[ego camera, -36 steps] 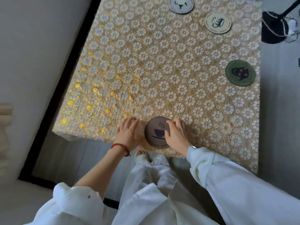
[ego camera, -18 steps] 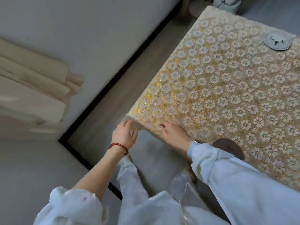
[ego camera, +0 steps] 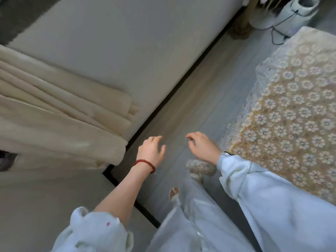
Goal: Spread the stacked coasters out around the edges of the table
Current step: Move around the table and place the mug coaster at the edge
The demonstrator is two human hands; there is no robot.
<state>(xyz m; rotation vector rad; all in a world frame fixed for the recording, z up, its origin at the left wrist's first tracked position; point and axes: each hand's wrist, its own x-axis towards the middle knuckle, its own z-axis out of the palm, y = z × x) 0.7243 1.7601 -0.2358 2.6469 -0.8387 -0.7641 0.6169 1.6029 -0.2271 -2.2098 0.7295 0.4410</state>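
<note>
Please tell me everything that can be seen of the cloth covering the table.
The tablecloth looks like lace, cream with a golden sheen, patterned all over with rows of round white flowers. It lies flat on the table top at the right of the view and hangs down over the near corner and left edge toward the grey floor. The right sleeve overlaps its lower part. No coaster shows on it.

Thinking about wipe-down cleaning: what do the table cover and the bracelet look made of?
The table cover looks like lace-patterned fabric or plastic, with white flower cut-outs over a gold sheen; the shiny yellow patches hint at a glossy or metallic finish, but blur leaves it open. The bracelet on the left hand is a string of small red beads, faintly glossy, possibly stone, glass or plastic.
</note>
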